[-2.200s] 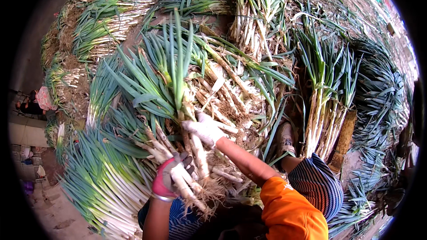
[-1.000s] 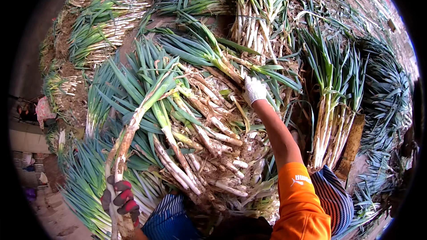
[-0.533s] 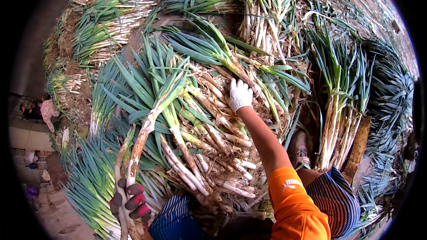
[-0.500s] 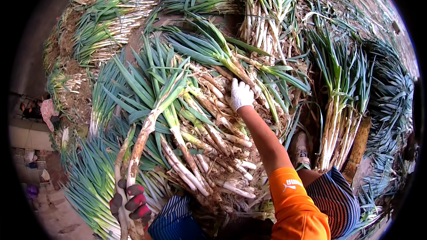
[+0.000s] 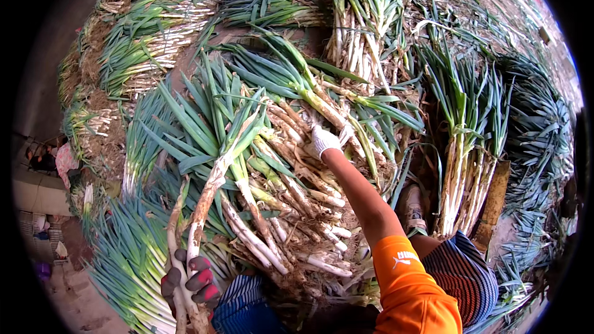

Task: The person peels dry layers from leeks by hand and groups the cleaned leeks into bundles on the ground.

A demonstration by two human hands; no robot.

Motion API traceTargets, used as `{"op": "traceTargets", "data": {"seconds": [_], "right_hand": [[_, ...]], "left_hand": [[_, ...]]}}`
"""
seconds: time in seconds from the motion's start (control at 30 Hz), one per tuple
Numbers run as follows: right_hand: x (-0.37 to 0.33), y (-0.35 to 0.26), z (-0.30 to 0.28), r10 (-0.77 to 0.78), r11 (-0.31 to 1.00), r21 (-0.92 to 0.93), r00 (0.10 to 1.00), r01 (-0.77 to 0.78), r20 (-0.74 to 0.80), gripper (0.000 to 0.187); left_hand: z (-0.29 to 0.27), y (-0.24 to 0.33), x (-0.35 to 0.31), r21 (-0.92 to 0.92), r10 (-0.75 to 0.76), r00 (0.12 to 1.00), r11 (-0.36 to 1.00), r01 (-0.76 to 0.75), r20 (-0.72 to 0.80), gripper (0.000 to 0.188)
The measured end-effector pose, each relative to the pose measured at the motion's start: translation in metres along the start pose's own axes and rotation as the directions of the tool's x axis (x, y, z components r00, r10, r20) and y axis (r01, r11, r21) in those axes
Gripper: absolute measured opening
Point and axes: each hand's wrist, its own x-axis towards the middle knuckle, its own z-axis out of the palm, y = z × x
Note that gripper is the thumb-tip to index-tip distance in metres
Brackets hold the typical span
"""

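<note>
My left hand, in a grey and red glove, is closed around the lower white stems of a few long green onions. Their leaves lean up and away over the heap. My right hand, in a white knitted glove, reaches into the middle of a loose heap of soil-stained green onions. Its fingers are curled down among the stems, and what they grip is hidden. Just beyond it lies a thick green onion with brown, dirty outer skin.
Tied bundles of green onions stand at the back, with another upright bundle at the right beside a wooden board. Stacked rows lie far left. A leafy pile lines the right side. My striped-clad knees flank the heap.
My right hand has drawn slightly nearer and left within the heap. My left hand keeps its hold on the green onions. The whole view has shifted a little.
</note>
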Motion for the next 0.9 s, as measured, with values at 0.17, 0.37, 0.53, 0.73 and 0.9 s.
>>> {"op": "traceTargets", "data": {"seconds": [0.17,0.37,0.53,0.73,0.9], "right_hand": [[-0.031,-0.018,-0.036,-0.125,0.955,0.288,0.974,0.067,0.188,0.069],[-0.129,-0.022,-0.061,-0.338,0.458,0.876,0.882,-0.152,0.329,0.060],[-0.237,-0.041,-0.044,-0.453,0.300,0.952,0.871,-0.055,0.193,0.051],[-0.298,-0.075,-0.067,-0.495,0.585,0.791,0.852,0.180,0.172,0.066],[-0.308,-0.078,-0.068,-0.335,0.878,0.451,0.878,0.159,0.342,0.077]], "left_hand": [[0.002,-0.004,0.001,0.072,-0.002,1.000,0.997,0.002,-0.011,0.036],[-0.006,-0.024,0.010,0.232,0.052,0.988,0.973,-0.017,-0.146,0.026],[-0.008,-0.055,0.026,0.574,0.166,0.933,0.817,0.052,-0.320,0.027],[-0.044,-0.089,0.029,0.491,-0.038,0.891,0.823,0.285,-0.452,0.022],[-0.075,-0.105,0.027,0.483,0.021,0.829,0.821,0.305,-0.559,0.025]]}}
